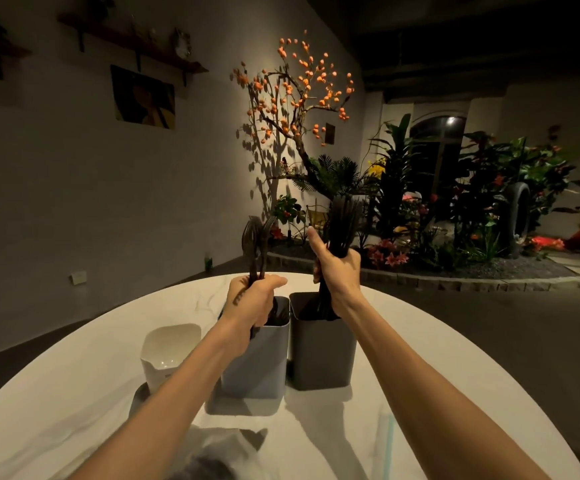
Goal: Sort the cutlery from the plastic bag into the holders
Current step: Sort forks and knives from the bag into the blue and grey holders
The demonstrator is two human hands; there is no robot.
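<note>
Three holders stand in a row on the white table [420,393]: a white holder [167,351] at left, a light grey-blue holder [260,368] in the middle, a dark grey holder [323,355] at right. My left hand [252,299] grips a bundle of dark spoons [255,240] upright over the middle holder, their lower ends inside it. My right hand [337,268] grips a bundle of dark forks [344,220] upright over the dark holder, thumb raised. The clear plastic bag [219,448] lies crumpled at the table's near edge.
The table is round with a white cloth; its far edge runs just behind the holders. Beyond it lies a dark floor, a stone-edged bed of plants [454,209] and an orange-blossomed tree [299,95] by the wall.
</note>
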